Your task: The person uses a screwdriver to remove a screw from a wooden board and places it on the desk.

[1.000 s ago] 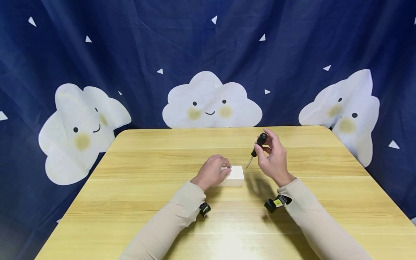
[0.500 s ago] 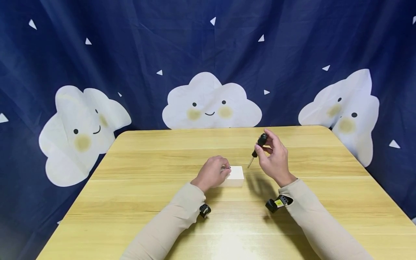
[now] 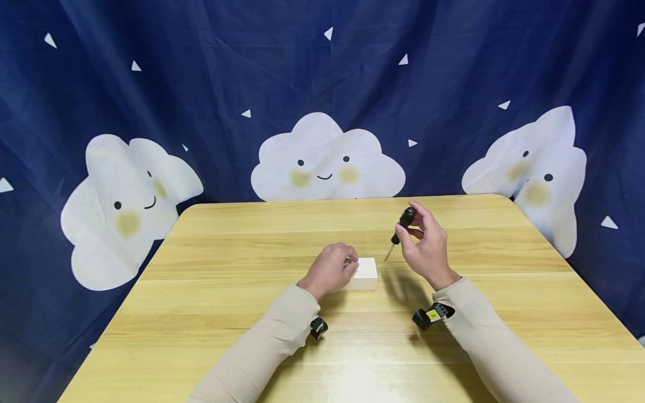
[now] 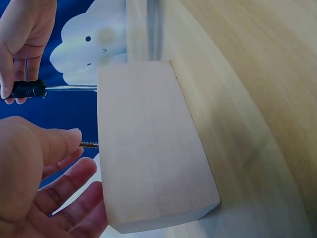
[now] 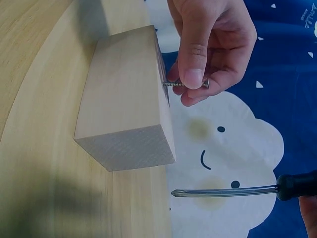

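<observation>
A pale wooden block point(image 3: 364, 274) lies on the table in front of me. My left hand point(image 3: 330, 270) is at its top, thumb and fingertips pinching a screw point(image 5: 173, 84). In the right wrist view the screw stands with its threaded end at the block's upper face and its head showing past the thumb. To the right of the block, my right hand point(image 3: 427, 249) holds a screwdriver point(image 3: 405, 219) by its black handle, tilted with the tip down. The screwdriver's metal shaft point(image 5: 228, 191) ends in a cross-shaped tip, apart from the screw and off the block's side.
The light wooden table point(image 3: 227, 324) stretches out around the block. Behind its far edge hangs a dark blue curtain point(image 3: 211, 67) printed with white clouds and triangles. Black camera straps point(image 3: 437, 313) are worn on both wrists.
</observation>
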Demonstrator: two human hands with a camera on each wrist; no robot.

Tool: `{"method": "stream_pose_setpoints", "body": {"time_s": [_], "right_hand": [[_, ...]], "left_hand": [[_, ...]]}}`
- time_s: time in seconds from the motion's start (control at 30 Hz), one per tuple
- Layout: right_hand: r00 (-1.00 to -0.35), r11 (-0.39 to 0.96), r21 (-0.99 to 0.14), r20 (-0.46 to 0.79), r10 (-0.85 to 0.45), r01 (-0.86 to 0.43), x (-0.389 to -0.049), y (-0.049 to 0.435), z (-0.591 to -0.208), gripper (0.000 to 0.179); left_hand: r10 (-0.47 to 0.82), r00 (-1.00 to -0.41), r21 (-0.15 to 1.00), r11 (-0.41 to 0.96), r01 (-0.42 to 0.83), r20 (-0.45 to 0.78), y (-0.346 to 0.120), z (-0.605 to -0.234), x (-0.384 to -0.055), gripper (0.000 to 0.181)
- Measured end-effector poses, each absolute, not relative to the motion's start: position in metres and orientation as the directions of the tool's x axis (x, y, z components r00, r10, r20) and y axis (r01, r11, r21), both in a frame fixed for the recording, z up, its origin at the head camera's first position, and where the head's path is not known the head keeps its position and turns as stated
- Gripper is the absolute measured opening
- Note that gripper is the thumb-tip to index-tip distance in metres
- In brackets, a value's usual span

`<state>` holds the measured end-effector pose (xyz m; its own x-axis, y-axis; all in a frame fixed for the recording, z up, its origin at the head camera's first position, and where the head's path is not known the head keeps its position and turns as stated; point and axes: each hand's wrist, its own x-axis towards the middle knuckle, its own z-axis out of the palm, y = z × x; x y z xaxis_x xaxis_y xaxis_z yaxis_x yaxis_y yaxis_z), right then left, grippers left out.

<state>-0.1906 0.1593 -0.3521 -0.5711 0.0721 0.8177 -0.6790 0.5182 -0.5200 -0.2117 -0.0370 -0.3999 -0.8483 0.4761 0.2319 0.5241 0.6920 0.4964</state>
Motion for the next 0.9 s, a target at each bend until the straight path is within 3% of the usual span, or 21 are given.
{"method": "stream_pose_setpoints", "body": {"time_s": [0.3, 0.57, 0.9], "right_hand": [[-0.589, 0.507, -0.539, 0.805, 0.075, -0.672, -0.213, 0.175, -0.378, 0.055], [-0.588, 0.501, -0.538, 0.806, 0.070, -0.678, -0.213, 0.177, -0.379, 0.053], [-0.526, 0.530, -0.456, 0.850, 0.021, -0.715, -0.212, 0.180, -0.379, 0.048]], "left_hand": [[0.460, -0.857, 0.515, 0.689, 0.510, 0.232, -0.036, -0.398, -0.210, 0.008], [0.450, -0.861, 0.553, 0.666, 0.500, 0.236, -0.037, -0.395, -0.207, 0.005], [0.434, -0.847, 0.503, 0.681, 0.532, 0.308, -0.053, -0.397, -0.208, 0.006]]}}
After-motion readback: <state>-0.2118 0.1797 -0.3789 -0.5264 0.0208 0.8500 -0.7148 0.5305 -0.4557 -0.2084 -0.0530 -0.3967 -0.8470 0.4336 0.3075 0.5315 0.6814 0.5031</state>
